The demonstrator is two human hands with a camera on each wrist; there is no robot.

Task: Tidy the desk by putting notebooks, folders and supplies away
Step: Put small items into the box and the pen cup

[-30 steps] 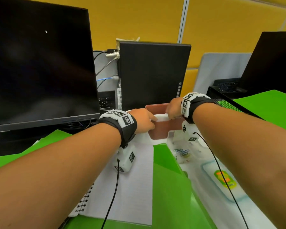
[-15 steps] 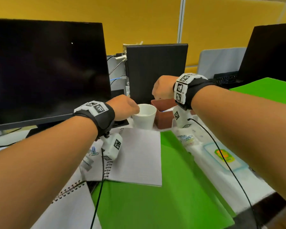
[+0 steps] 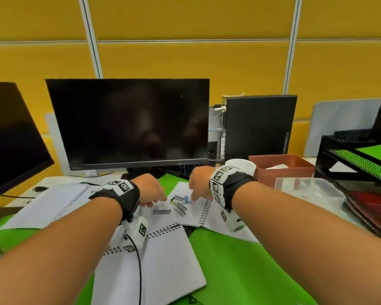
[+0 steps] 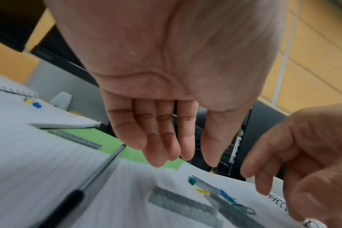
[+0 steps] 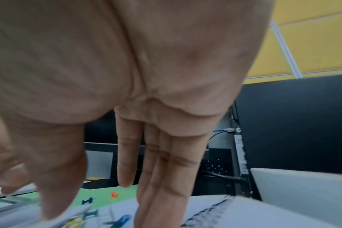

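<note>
Several grey staple strips, a blue paper clip and coloured push pins lie loose on an open spiral notebook in front of the monitor. My left hand hovers just left of them with straight fingers and holds nothing. My right hand hangs over their right side, fingers pointing down, empty too. The left wrist view shows the left hand above the staple strips, with a black pen on the page. In the right wrist view the right hand is over a blue paper clip.
A white cup and a brown box stand behind my right wrist. A clear plastic case and a black mesh tray are at the right. Green folders and more notebooks cover the desk. A monitor stands close behind.
Both hands have left the white cup and the brown box and moved back left over the open notebook with the staples. The cup now stands alone by the box.
</note>
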